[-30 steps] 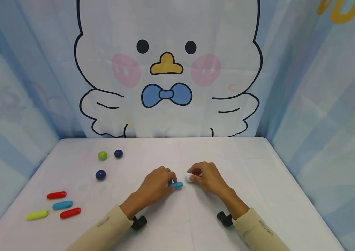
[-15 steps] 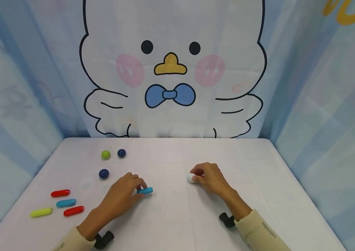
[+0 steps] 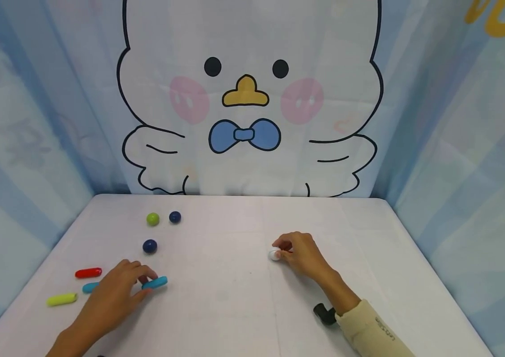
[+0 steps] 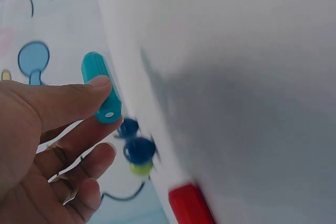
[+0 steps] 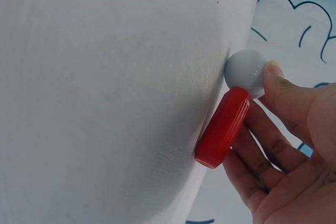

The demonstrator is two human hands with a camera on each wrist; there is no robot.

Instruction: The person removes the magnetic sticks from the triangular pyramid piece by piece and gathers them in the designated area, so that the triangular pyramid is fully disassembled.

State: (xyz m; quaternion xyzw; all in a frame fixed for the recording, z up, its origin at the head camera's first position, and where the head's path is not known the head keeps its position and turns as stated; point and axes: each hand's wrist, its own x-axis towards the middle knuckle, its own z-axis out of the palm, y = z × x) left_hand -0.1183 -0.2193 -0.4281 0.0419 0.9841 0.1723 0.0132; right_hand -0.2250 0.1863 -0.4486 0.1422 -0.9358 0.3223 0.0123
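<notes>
In the head view my left hand [image 3: 116, 295] hovers over the left of the table, pinching a light blue stick [image 3: 156, 282] between thumb and fingers. The left wrist view shows this blue stick [image 4: 94, 67] held above the tabletop, a small hole at its near end. Right of centre, my right hand [image 3: 302, 254] holds a white ball [image 3: 273, 255] low at the table. Up close, the white ball [image 5: 243, 69] meets the end of a red stick [image 5: 223, 127]; whether they are joined I cannot tell. The hand hides that red stick in the head view.
On the left lie a red stick [image 3: 88, 273], a yellow-green stick [image 3: 62, 299] and another blue stick [image 3: 89, 287], partly covered by my left hand. Behind them sit a green ball [image 3: 153, 219], a dark blue ball [image 3: 175, 217] and a nearer dark blue ball [image 3: 150, 246].
My left hand has carried the blue stick leftward, away from the white ball, and now covers one of the red sticks in the head view. The right hand stays nearly still with the ball.
</notes>
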